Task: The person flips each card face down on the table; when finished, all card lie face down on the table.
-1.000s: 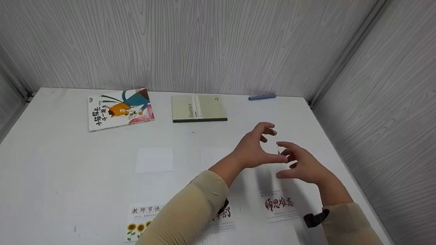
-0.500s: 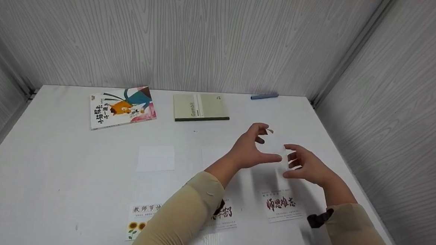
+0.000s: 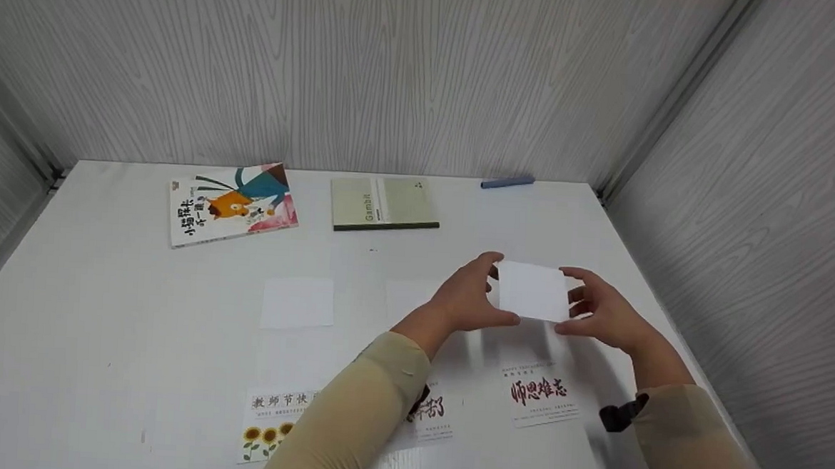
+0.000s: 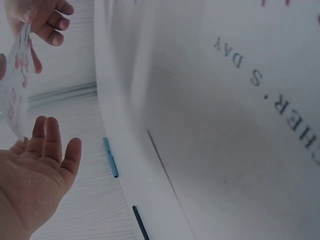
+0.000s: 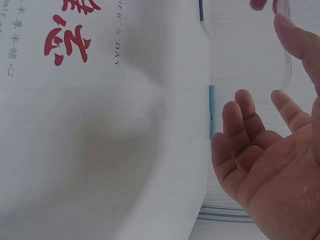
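Note:
Above the right part of the white table, a small white card (image 3: 533, 290) is held between both hands, its blank face toward the head camera. My left hand (image 3: 468, 294) pinches its left side, thumb at the lower edge. On the opposite side my right hand (image 3: 603, 312) grips the card's corners between thumb and index finger. Red print shows on the card's other face in the left wrist view. Below the hands lies a card with red Chinese lettering (image 3: 539, 394). A second lettered card (image 3: 435, 418) is partly hidden by my left forearm, as is a sunflower card (image 3: 264, 427).
A blank white card (image 3: 297, 304) lies left of centre, and a fainter one (image 3: 405, 297) is partly behind the left arm. Along the back are a picture book (image 3: 233, 207), a green notebook (image 3: 385, 205) and a blue pen (image 3: 507, 183). Grey wood-grain panels (image 3: 369, 75) enclose the table.
The card has turned from nearly edge-on to showing its blank face to the head camera. Both hands have shifted slightly with it; the things on the table stay put.

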Demonstrator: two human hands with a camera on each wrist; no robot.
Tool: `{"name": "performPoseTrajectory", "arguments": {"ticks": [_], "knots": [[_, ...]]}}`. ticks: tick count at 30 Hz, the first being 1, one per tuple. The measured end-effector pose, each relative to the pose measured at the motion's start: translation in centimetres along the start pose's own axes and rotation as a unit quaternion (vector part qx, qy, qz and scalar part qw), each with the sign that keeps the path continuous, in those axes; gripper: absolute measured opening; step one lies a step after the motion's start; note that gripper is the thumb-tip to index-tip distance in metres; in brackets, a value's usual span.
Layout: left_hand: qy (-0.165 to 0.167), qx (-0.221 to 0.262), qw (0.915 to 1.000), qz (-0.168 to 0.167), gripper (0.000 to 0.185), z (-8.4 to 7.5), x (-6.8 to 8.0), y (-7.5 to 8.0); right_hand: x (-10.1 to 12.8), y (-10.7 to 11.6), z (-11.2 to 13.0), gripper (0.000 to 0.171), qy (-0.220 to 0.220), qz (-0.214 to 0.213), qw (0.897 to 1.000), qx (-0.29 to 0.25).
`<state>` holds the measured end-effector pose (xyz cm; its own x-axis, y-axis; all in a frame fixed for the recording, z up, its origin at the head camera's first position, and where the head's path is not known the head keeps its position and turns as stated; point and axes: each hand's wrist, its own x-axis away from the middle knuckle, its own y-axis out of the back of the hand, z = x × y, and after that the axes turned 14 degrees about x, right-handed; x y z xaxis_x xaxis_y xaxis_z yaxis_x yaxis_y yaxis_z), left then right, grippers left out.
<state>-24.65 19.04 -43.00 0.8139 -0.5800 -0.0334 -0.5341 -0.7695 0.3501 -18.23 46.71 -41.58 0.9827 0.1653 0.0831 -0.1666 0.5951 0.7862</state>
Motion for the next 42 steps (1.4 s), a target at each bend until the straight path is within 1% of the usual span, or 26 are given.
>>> {"name": "performPoseTrajectory", "arguments": {"ticks": [3,6,8,10,13,17,24,28,31,34,37,42], "knots": [[0.024,-0.064,0.9976,-0.015,0.104,0.5,-0.6,-1.0,-0.5,-0.2,-0.6,0.101,-0.01,0.0,1.0,0.022],[0.038,-0.131,0.9902,-0.032,0.1,0.8,-1.3,-2.2,-1.2,-0.6,-1.2,0.101,-0.034,0.008,0.998,0.057],[0.046,-0.174,0.9828,-0.039,0.098,1.0,-1.7,-2.9,-1.6,-0.9,-1.6,0.102,-0.051,0.017,0.996,0.077],[0.058,-0.217,0.9736,-0.039,0.096,1.1,-2.0,-3.6,-2.0,-1.1,-1.8,0.102,-0.067,0.026,0.993,0.093],[0.081,-0.258,0.9618,-0.043,0.094,1.2,-2.2,-4.5,-2.6,-1.5,-2.1,0.102,-0.085,0.039,0.99,0.108],[0.098,-0.283,0.9524,-0.057,0.093,1.2,-2.3,-5.3,-3.2,-1.7,-2.5,0.101,-0.095,0.052,0.987,0.12],[0.093,-0.322,0.9382,-0.087,0.083,1.7,-2.7,-6.3,-3.9,-1.9,-2.9,0.103,-0.115,0.064,0.983,0.131],[0.097,-0.339,0.932,-0.085,0.086,2.1,-3.1,-6.5,-4.0,-2.1,-3.5,0.104,-0.126,0.066,0.98,0.136],[0.098,-0.344,0.9304,-0.08,0.09,2.4,-3.3,-6.4,-3.9,-2.4,-3.9,0.105,-0.138,0.062,0.98,0.129],[0.096,-0.342,0.9315,-0.08,0.092,2.6,-3.3,-6.3,-3.8,-2.6,-4.1,0.106,-0.147,0.059,0.98,0.117],[0.095,-0.337,0.9332,-0.083,0.092,2.6,-3.3,-6.1,-3.9,-2.6,-4.3,0.107,-0.143,0.057,0.983,0.105],[0.102,-0.335,0.9338,-0.074,0.092,2.2,-3.3,-5.8,-4.1,-2.5,-4.3,0.108,-0.135,0.055,0.984,0.106]]}}
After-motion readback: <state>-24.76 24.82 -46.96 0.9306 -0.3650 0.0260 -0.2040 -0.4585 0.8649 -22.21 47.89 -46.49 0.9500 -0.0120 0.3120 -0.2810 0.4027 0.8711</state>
